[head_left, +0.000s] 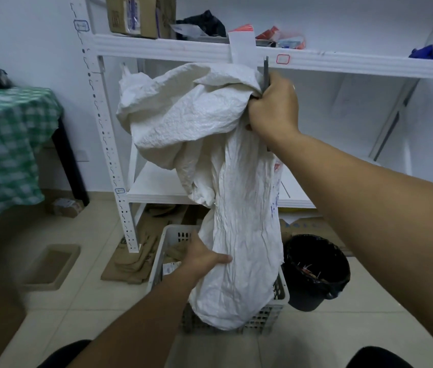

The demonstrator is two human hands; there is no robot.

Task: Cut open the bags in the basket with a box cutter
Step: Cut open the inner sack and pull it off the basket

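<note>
A large white woven bag hangs above the white slotted basket on the floor, its lower end resting at the basket's front right. My right hand is raised and grips the bunched top of the bag together with a grey box cutter, whose end sticks up above my fist. My left hand presses against the bag's lower left side, over the basket. Brown paper items lie inside the basket, partly hidden.
A white metal shelf rack stands right behind the basket. A black bin sits to the basket's right. Flattened cardboard lies on the tiles at left. A table with a green checked cloth stands far left.
</note>
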